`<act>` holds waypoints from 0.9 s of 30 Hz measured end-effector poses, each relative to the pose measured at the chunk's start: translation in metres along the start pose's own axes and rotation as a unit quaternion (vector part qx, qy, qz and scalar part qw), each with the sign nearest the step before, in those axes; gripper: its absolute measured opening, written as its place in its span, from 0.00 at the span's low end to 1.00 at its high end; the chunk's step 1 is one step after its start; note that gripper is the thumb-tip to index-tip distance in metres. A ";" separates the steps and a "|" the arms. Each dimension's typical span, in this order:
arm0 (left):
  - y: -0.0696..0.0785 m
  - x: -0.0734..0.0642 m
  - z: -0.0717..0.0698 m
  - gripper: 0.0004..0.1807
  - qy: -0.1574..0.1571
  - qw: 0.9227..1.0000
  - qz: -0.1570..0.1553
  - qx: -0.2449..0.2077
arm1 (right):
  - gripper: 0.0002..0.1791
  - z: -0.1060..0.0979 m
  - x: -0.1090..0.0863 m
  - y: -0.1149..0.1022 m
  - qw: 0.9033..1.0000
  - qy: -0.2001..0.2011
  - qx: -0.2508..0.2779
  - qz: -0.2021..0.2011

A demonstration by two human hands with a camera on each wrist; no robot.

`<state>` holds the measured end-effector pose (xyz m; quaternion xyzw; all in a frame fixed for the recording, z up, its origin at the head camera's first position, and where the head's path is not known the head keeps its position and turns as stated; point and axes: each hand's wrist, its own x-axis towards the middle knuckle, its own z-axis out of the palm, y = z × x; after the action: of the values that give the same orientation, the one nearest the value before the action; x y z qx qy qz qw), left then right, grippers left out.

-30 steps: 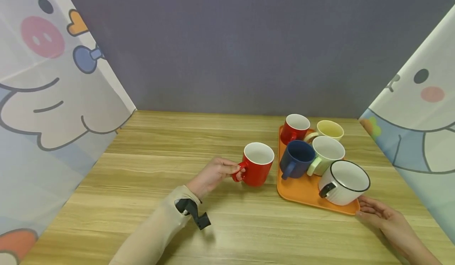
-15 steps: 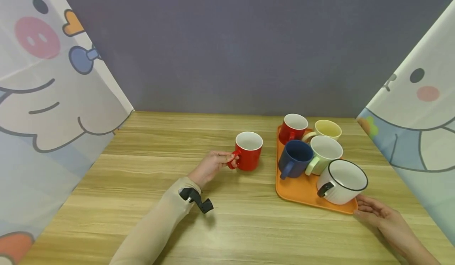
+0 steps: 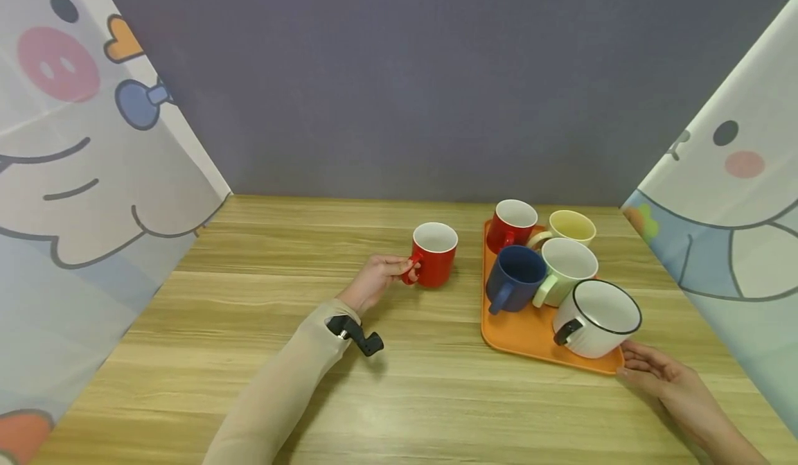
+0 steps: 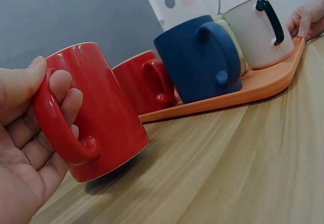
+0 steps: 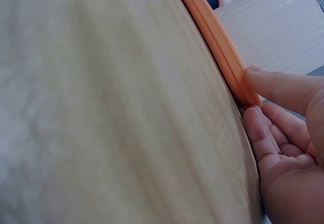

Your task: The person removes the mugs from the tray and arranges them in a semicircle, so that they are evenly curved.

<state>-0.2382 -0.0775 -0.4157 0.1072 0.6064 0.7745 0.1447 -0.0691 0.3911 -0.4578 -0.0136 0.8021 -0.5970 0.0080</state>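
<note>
- Head: looks forward and down from above the table (image 3: 386, 409), far enough back to take in both hands and the grey wall (image 3: 399, 98).
- Left wrist: low and tilted, close to the left hand (image 3: 374, 279) and its red mug (image 3: 436, 264), facing across to the orange tray (image 3: 520, 339).
- Right wrist: steeply tilted, very near the tabletop, with the right hand (image 3: 676, 389) at the frame's right.
- All three share the tray and white mug (image 3: 582, 333).

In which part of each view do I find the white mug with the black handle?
Head: white mug, lower right, on the orange tray.
Left wrist: white mug, upper right.
Right wrist: white mug, top right, partly cut off.
Shared landmark: orange tray.
</note>
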 end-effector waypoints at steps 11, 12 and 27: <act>-0.011 0.016 -0.009 0.17 -0.001 1.000 0.003 -0.010 | 0.33 0.000 0.001 0.000 1.000 0.002 -0.029 0.006; -0.011 0.017 -0.010 0.17 -0.001 1.000 0.001 -0.011 | 0.33 0.000 0.001 0.000 0.999 0.002 -0.034 0.007; -0.013 0.019 -0.017 0.18 -0.025 1.000 -0.014 -0.006 | 0.34 0.001 0.002 0.001 1.000 0.000 0.011 0.003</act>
<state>-0.2607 -0.0832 -0.4325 0.1172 0.5997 0.7730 0.1707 -0.0708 0.3906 -0.4585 -0.0115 0.7955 -0.6058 0.0101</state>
